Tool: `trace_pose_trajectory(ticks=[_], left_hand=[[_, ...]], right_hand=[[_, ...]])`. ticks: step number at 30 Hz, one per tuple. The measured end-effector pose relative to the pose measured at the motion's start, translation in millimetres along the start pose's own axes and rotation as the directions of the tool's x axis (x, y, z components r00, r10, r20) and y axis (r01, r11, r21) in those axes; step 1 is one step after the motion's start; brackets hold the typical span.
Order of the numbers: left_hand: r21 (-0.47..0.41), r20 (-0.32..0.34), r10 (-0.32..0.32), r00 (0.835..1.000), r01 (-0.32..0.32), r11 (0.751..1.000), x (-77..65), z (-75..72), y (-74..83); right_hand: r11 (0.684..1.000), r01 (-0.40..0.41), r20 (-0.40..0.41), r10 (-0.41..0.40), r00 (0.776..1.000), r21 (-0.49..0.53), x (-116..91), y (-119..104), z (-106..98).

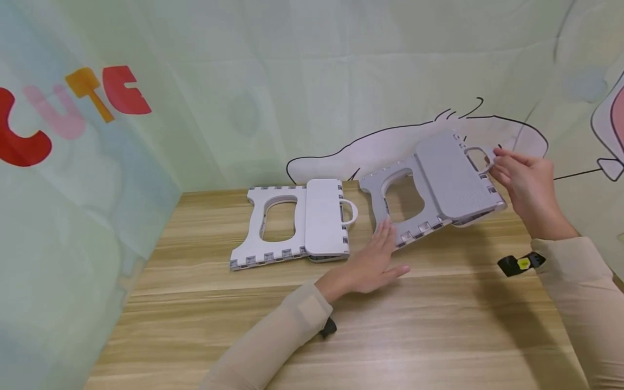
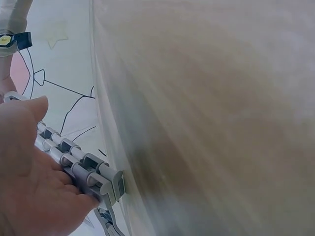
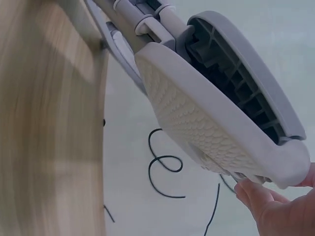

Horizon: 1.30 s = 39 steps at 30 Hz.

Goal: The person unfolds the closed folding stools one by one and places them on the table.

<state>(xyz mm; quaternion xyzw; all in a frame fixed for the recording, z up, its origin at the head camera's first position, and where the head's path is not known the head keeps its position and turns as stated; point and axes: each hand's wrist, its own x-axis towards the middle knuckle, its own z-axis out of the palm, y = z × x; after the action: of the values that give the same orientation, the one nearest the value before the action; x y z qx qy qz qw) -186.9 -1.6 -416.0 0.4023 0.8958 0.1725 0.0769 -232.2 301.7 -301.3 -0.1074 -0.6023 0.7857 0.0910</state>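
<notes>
A grey folded step stool is tilted on the table, its seat end raised and its leg end low. My right hand pinches the loop handle at the raised end. Near the lower front corner, my left hand touches the stool's legs with straight fingers, thumb spread apart. Hinged edge segments of the grey stool show beside the palm in the left wrist view. From the right wrist, the seat halves of the stool appear slightly parted. A white folded step stool lies flat to the left.
The wood-grain table meets a printed cloth backdrop at its back and left edges. Straps with black devices sit at both wrists, one a black and yellow unit at the right.
</notes>
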Motion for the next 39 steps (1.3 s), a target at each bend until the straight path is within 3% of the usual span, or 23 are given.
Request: trace_pose_trajectory(ticks=[13,17,30,39], left_hand=[[-0.214,-0.018,-0.035,0.999,0.031,0.976,-7.2,-0.9,-2.6],[-0.235,-0.018,-0.044,0.999,0.039,0.971,-9.8,-2.1,-3.3],[-0.282,-0.036,-0.049,0.998,0.036,0.959,-18.5,-3.9,-8.8],[-0.330,-0.041,-0.068,0.997,0.051,0.943,-24.8,-5.3,-9.1]], right_hand=[[0.998,0.059,0.068,-0.059,0.996,0.008,-12,-16,27],[0.997,0.077,0.086,-0.079,0.993,0.024,-15,-19,37],[0.976,0.175,0.145,-0.156,0.977,-0.130,-27,-24,63],[0.968,0.209,0.213,-0.177,0.961,-0.142,-31,-29,81]])
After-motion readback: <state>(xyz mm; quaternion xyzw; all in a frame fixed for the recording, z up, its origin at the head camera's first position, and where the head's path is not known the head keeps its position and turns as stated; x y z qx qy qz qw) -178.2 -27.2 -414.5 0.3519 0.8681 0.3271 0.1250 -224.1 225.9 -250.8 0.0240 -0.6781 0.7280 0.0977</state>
